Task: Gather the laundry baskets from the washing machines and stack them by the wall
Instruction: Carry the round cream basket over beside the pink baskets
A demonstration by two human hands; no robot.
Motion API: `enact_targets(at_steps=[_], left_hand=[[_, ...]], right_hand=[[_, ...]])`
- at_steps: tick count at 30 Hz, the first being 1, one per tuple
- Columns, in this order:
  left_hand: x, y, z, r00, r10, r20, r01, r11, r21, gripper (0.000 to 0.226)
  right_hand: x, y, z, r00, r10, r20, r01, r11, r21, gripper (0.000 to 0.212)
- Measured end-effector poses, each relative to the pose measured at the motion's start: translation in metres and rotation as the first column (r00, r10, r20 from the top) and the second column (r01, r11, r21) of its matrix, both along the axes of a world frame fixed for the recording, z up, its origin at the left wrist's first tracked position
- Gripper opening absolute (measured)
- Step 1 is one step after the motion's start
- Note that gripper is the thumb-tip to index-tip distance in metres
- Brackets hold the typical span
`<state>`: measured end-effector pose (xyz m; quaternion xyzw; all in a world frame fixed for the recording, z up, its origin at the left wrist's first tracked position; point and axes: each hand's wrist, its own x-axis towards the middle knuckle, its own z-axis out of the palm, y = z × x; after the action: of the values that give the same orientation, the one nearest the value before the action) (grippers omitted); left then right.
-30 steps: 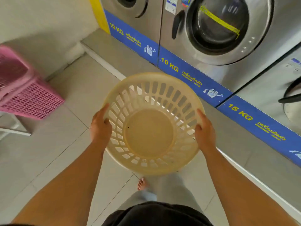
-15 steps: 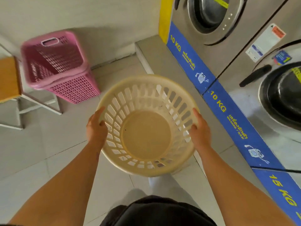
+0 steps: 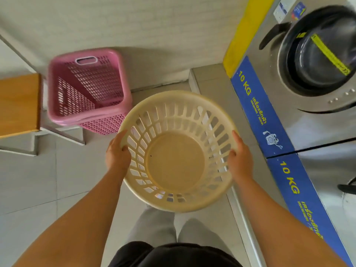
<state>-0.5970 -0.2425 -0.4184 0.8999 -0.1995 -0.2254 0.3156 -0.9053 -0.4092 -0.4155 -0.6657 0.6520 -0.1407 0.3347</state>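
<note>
Nearest the camera, two bare forearms reaching forward over grey trouser legs above the pale floor tiles (image 3: 38, 182). Left hand (image 3: 117, 155) clamped on the left rim of the round cream basket (image 3: 176, 160), thumb hooked inside over the edge; right hand (image 3: 240, 160) clamped on the right rim the same way. Basket carried in the air at about waist height, clear of the floor, empty, mouth facing up and tipped a little toward the far wall, solid round bottom facing down. No real long axis to speak of on a round tub; widest line runs hand to hand, left to right, and the centre line stands close to upright. Just beyond its far-left edge, the pink baskets (image 3: 86, 89) on the floor against the white wall (image 3: 134, 26), rectangular, mouth up and leaning toward the camera, long side running away toward the wall, handle slot at the far end; doubled rim at the near edge suggests two nested, though hard to be sure. Wooden bench (image 3: 19, 105) beside them on the left. Along the right, washing machines (image 3: 317, 74) on a raised step, doors shut. Judging progress: pink ones already parked by the wall, cream one in transit and nearly there, setting down or stacking not yet done; whether more baskets wait farther along the machines, impossible to tell from here.
</note>
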Motion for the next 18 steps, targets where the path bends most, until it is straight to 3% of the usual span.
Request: enact_targets(at_steps=[13,18], left_hand=[[0.121,-0.169,-0.012,0.996,0.036,-0.084,-0.031,0.998,0.062,0.065],[0.143,-0.239,-0.031,0.987,0.125,-0.097,-0.117,0.989,0.093,0.064]], right_hand=[[0.135,-0.182,-0.018,0.999,0.002,-0.034,0.000,0.999,0.050,0.069],[0.172,-0.269,-0.045,0.989,0.061,-0.136,-0.048,0.994,0.096,0.067]])
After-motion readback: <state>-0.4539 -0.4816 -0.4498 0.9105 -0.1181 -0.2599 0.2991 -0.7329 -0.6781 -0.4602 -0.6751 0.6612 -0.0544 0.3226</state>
